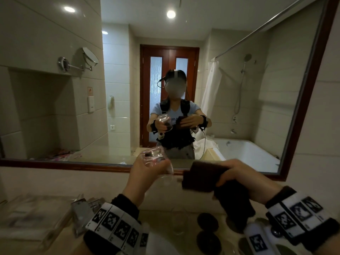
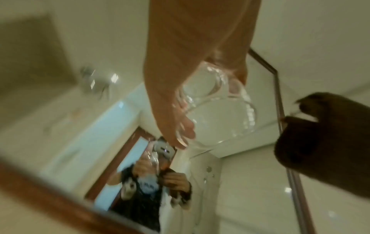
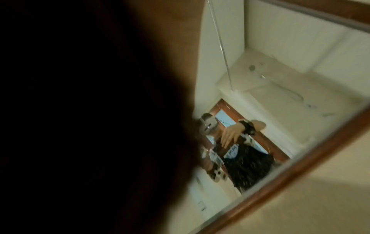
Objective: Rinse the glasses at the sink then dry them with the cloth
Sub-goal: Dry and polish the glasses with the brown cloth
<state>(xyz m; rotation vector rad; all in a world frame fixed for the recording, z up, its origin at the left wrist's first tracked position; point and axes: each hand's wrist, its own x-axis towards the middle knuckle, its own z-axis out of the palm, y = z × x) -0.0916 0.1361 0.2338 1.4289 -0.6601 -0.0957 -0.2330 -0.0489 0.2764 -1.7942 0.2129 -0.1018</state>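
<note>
In the centre of the head view the left hand (image 1: 147,173) grips a clear stemless glass (image 1: 156,159), fingers curled round its bowl and holding it tilted in the air in front of the mirror (image 1: 55,89); the left wrist view shows the same glass (image 2: 218,110) with the fingers (image 2: 180,126) wrapped round its side, its mouth turned toward the dark brown cloth (image 2: 320,142) at the right edge of that frame. The right hand (image 1: 244,179) holds that cloth (image 1: 206,177), folded over the fingers, just beside the glass and not yet touching it as far as I can tell (the right wrist view is almost wholly blacked out by the cloth (image 3: 80,110), so it adds nothing on the grip). Low in the head view, a second glass (image 1: 177,223) stands on the tabletop (image 1: 158,216), with dark round coasters (image 1: 207,222) just to its right and a clear tray of wrapped amenities (image 1: 36,218) at lower left. I judge the held glass to be rinsed and about to be dried, though no water drops can be made out through the blur. Whether the standing glass is already done cannot be told; at the least, wiping this one and setting it down remains.
</note>
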